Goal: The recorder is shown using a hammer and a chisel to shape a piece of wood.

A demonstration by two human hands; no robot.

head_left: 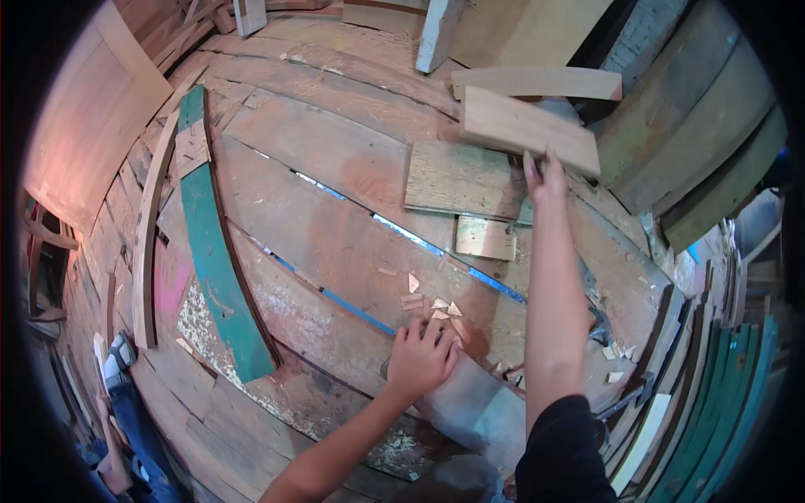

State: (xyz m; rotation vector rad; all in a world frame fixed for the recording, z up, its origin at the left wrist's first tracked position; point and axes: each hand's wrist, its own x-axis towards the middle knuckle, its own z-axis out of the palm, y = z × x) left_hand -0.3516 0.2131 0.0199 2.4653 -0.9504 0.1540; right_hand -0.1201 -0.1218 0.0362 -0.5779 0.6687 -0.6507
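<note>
My right hand (547, 174) reaches forward and grips the near edge of a pale wooden board (530, 130), tilted above other pieces of wood. Below it lies a rough, weathered board (461, 180) with a small wood block (486, 238) at its near edge. Lower in the middle, my left hand (422, 359) rests palm down with fingers bent and slightly apart, and I see nothing held in it. Just beyond its fingertips are several small triangular wood offcuts (439, 307). A greyish, smooth-looking surface (478, 407) extends from beside this hand toward me.
A green-painted plank (216, 268) and a narrow bare strip (149, 243) lie at left. Dusty planks with gaps form the surface. Large boards (679, 109) lean at far right, green strips (713, 411) stand at near right. Another person's leg (138, 427) shows at lower left.
</note>
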